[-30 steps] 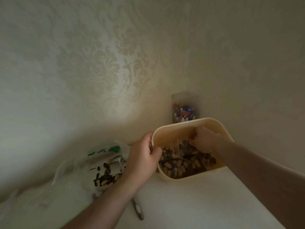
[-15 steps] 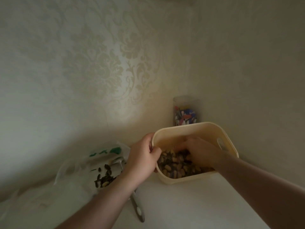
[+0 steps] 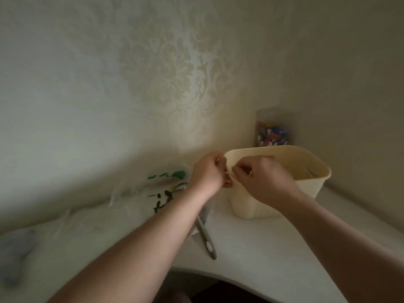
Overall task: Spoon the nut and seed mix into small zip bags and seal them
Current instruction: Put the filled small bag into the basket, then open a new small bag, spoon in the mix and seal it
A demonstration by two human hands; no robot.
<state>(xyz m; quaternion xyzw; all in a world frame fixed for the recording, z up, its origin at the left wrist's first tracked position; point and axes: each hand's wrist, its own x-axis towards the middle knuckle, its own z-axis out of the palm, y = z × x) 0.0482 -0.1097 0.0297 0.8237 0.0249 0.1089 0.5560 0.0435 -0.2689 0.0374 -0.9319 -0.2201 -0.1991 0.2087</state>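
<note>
A cream plastic tub [image 3: 284, 193] stands upright on the white table [image 3: 273, 248]; its wall hides the nut and seed mix. My left hand [image 3: 206, 173] and my right hand [image 3: 264, 182] meet at the tub's near left corner with fingers curled. Their fingertips pinch what looks like a small clear zip bag [image 3: 228, 174], which is hard to make out. A grey spoon handle [image 3: 206, 239] lies on the table under my left forearm.
A larger clear bag with green print [image 3: 175, 178] and some dark seeds lies left of the tub. A clear jar of colourful bits [image 3: 272, 132] stands in the wall corner. Crumpled plastic [image 3: 19, 254] lies far left. The table's curved front edge [image 3: 218, 272] is near.
My right hand came out of the tub and joined my left hand at the rim corner. The tub went from tilted toward me to upright, hiding the mix. The view shifted left.
</note>
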